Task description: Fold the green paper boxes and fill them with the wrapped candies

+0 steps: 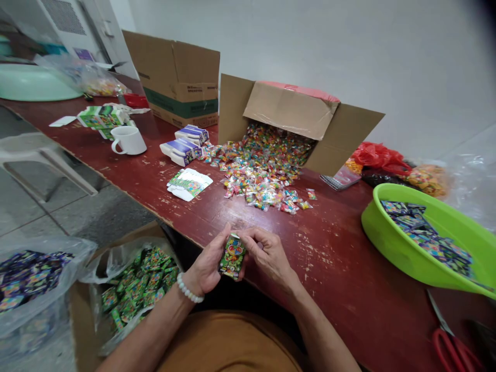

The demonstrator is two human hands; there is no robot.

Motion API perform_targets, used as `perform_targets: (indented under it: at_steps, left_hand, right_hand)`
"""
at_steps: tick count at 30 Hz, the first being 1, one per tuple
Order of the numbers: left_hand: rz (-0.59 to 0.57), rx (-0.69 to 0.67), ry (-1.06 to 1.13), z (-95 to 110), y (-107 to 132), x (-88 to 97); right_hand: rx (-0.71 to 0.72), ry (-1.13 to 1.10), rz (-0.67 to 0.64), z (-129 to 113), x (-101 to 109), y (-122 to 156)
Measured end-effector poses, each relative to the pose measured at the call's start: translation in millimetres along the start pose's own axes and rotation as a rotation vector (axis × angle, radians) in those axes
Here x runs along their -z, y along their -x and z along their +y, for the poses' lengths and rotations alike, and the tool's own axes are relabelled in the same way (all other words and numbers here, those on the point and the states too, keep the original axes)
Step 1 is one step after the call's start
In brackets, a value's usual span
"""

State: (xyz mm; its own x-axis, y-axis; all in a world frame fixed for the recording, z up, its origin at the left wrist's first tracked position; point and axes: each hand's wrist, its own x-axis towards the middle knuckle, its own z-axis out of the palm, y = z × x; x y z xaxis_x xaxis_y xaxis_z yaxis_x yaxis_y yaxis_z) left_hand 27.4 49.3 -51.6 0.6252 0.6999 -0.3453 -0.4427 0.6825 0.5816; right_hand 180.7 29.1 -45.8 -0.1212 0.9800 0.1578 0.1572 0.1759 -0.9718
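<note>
Between my two hands, at the table's front edge, is a small green and black printed candy box [233,256], its top end turned up toward the far side. My left hand [209,266], with a pale bead bracelet at the wrist, is closed around the box's left side. The fingers of my right hand [267,253] pinch at its top right corner. Beyond my hands, small wrapped candies [267,188] spill out of a tipped cardboard box [289,111]. A flattened green and white carton [189,184] lies left of the pile.
Purple cartons [182,151] and a white mug [128,140] stand at the left. A lime-green basin [437,263] with dark packets and red-handled scissors [451,341] are at the right. Below left, a lined carton [79,320] holds several green boxes, beside a plastic bag [34,320] of purple ones.
</note>
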Motion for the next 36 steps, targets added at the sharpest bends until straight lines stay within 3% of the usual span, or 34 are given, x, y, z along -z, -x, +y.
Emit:
perform_targets:
  at_steps: [5,11,14,17,23,27,30,33,36]
  left_hand:
    - [0.090,-0.096,-0.078,-1.7,1.9,-2.1]
    - [0.094,-0.107,-0.112,-2.8,2.0,1.4]
    - [0.121,-0.064,-0.054,1.3,1.9,3.4]
    - [0.125,0.017,0.081,4.6,0.2,4.8]
    - [0.115,0.002,0.234,-5.2,-7.7,7.6]
    - [0.050,-0.151,0.198,-14.9,-8.7,15.6]
    - [-0.006,-0.152,0.149,-20.6,-1.9,19.7]
    - [0.081,-0.219,0.021,-21.6,13.8,27.9]
    - [0.303,-0.288,-0.280,-9.8,44.7,55.3]
  right_hand:
    - [-0.117,-0.221,0.038,2.9,-7.1,-9.7]
    - [-0.131,-0.210,0.052,4.8,-7.2,-14.7]
    - [0.057,-0.043,-0.031,2.0,-5.7,-7.0]
    - [0.266,0.280,-0.059,1.0,-7.0,2.3]
    - [0.386,0.831,-0.056,8.2,-19.1,13.0]
    - [0.529,0.952,0.004,13.9,-24.4,10.5]
    - [0.554,0.874,-0.048,16.9,-29.0,7.2]
    - [0.461,0.732,-0.128,19.3,-39.0,7.1]
    - [0.351,0.658,-0.247,23.8,-47.0,7.3]
